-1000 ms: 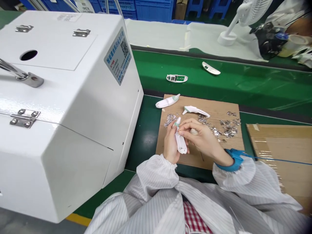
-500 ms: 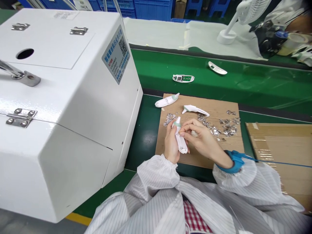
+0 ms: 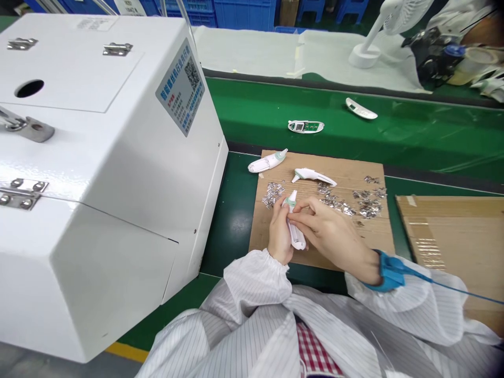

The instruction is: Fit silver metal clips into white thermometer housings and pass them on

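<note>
My left hand (image 3: pixel 280 231) is wrapped round a white ear thermometer body (image 3: pixel 294 231) with a green tip, held upright over a brown cardboard sheet (image 3: pixel 315 247). My right hand (image 3: pixel 328 228) pinches at the thermometer's upper part near the tip; whether anything small sits between its fingers is hidden. A blue wrist strap (image 3: pixel 388 270) with a cord is on my right wrist. Two more white thermometers (image 3: pixel 266 161) (image 3: pixel 314 175) lie on the cardboard beyond my hands. Small shiny metal pieces (image 3: pixel 364 202) are scattered on the cardboard.
A large white machine housing (image 3: pixel 90 173) fills the left side. Two open thermometer halves (image 3: pixel 305 126) (image 3: pixel 361 108) lie on the green conveyor belt (image 3: pixel 413 131). Another cardboard sheet (image 3: pixel 452 236) lies right. A white fan (image 3: pixel 388 26) and a person's sleeve (image 3: pixel 460 18) are at the far right.
My hands and the thermometer have shifted slightly right and down. The two halves on the belt have travelled to the right.
</note>
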Demonstrator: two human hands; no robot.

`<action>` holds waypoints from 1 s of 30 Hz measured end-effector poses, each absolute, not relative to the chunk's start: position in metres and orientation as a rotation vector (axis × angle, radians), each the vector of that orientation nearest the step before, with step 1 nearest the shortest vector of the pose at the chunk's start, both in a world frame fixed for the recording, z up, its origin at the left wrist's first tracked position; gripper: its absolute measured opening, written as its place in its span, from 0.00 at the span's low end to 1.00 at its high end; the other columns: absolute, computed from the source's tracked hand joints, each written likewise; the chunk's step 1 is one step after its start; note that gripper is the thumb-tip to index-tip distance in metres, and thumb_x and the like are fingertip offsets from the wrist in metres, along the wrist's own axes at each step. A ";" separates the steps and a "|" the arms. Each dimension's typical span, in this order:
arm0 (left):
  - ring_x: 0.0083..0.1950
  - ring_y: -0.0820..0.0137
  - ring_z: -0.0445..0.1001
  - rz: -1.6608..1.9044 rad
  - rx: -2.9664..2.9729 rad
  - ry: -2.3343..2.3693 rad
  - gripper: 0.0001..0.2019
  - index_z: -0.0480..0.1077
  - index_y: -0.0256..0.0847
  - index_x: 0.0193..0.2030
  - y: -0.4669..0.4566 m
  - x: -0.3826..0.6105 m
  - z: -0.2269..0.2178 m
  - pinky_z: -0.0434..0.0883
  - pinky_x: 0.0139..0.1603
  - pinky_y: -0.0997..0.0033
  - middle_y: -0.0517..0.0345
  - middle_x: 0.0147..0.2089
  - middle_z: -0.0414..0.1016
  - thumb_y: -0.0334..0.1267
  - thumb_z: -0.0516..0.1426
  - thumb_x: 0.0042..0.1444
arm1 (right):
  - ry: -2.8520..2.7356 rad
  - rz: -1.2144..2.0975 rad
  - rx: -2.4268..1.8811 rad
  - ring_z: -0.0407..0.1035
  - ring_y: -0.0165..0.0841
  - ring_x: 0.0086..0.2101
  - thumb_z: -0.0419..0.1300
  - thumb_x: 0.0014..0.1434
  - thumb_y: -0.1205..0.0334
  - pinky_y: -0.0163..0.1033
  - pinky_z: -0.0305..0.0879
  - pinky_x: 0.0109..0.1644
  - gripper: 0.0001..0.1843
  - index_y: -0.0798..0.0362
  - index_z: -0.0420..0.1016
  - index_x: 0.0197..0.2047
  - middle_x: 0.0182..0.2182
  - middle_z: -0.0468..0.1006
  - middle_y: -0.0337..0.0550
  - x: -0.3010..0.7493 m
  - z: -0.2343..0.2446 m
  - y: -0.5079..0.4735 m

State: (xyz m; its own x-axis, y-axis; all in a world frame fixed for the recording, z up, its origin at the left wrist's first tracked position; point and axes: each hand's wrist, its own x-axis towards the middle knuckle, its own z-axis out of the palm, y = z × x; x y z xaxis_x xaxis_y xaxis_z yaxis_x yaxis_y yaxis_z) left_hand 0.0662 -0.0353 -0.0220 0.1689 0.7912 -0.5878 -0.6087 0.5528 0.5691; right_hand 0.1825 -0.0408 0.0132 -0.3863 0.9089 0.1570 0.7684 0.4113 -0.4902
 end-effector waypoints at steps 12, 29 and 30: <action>0.17 0.75 0.65 0.803 0.087 0.903 0.10 0.58 0.44 0.45 -0.038 0.091 -0.042 0.62 0.11 0.77 0.65 0.29 0.65 0.42 0.53 0.61 | -1.009 0.778 -0.893 0.44 0.24 0.11 0.61 0.59 0.45 0.36 0.40 0.11 0.32 0.50 0.51 0.15 0.11 0.49 0.32 0.184 0.075 -0.018; 0.16 0.76 0.63 0.820 0.156 0.892 0.13 0.58 0.44 0.46 -0.041 0.092 -0.044 0.60 0.10 0.78 0.65 0.28 0.66 0.43 0.55 0.58 | -1.235 0.815 -0.887 0.46 0.25 0.12 0.57 0.63 0.46 0.37 0.45 0.15 0.30 0.48 0.52 0.15 0.10 0.51 0.32 0.175 0.051 -0.020; 0.16 0.75 0.63 0.809 0.154 0.887 0.12 0.58 0.44 0.46 -0.040 0.091 -0.044 0.60 0.10 0.78 0.65 0.28 0.65 0.43 0.55 0.58 | -1.217 0.812 -0.890 0.45 0.25 0.12 0.57 0.63 0.46 0.37 0.44 0.15 0.31 0.48 0.51 0.14 0.10 0.51 0.32 0.177 0.053 -0.019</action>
